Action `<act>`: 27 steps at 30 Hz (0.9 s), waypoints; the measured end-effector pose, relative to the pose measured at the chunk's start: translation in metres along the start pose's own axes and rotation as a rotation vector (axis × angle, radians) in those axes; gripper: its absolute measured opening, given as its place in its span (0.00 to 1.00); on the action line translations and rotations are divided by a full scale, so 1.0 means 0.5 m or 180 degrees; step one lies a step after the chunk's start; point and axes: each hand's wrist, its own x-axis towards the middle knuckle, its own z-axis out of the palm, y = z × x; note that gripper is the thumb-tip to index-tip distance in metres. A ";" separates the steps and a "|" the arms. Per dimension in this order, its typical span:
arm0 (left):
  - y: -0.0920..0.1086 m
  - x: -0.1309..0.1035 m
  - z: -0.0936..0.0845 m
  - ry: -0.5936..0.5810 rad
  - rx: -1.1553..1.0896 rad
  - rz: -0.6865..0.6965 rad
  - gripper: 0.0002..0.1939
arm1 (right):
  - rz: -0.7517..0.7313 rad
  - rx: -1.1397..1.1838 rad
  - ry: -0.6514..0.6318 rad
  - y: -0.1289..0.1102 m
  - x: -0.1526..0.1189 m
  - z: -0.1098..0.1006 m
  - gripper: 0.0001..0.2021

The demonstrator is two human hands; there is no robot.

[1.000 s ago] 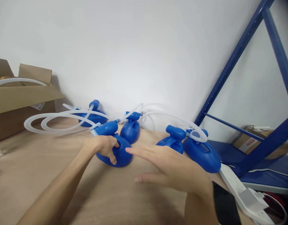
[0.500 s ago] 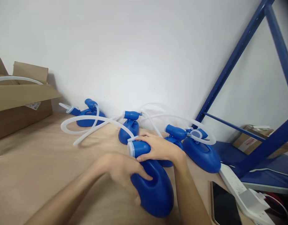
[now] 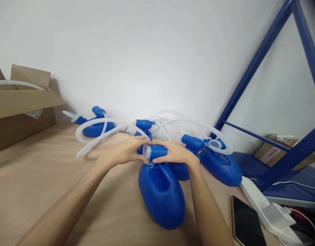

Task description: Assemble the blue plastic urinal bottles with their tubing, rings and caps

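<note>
In front of me a blue plastic urinal bottle (image 3: 161, 201) with a moulded handle stands on the wooden tabletop. At its top is a blue funnel (image 3: 158, 151) with a pale rim, its mouth facing left. My right hand (image 3: 176, 152) curls round the funnel's body from the right. From the left, my left hand (image 3: 128, 149) grips the rim, thumb below and fingers above. A pale clip dangles at the neck. One translucent hose (image 3: 89, 124) loops out to the left behind my left hand; where it joins is hidden.
Similar blue bottles with funnels and hoses line the wall: one at left (image 3: 96, 129), one behind my hands, others at right (image 3: 220, 169). An open cardboard box (image 3: 21, 126) stands far left. A phone (image 3: 247, 220), a power strip (image 3: 252, 194) and a blue metal rack (image 3: 252, 78) occupy the right.
My left hand has left the bottle's handle and moved up to the funnel's rim. The bottle now stands more upright, and its hose has shifted slightly. My right hand stays on the funnel.
</note>
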 end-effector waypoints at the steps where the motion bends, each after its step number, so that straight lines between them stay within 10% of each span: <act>1: -0.003 0.004 0.004 0.0054 -0.0041 -0.0004 0.29 | -0.0013 -0.0001 0.0039 0.004 0.001 0.002 0.33; 27: -0.014 0.001 0.009 0.0128 0.0780 -0.0101 0.26 | -0.0063 -0.0468 0.0126 -0.007 0.010 0.008 0.33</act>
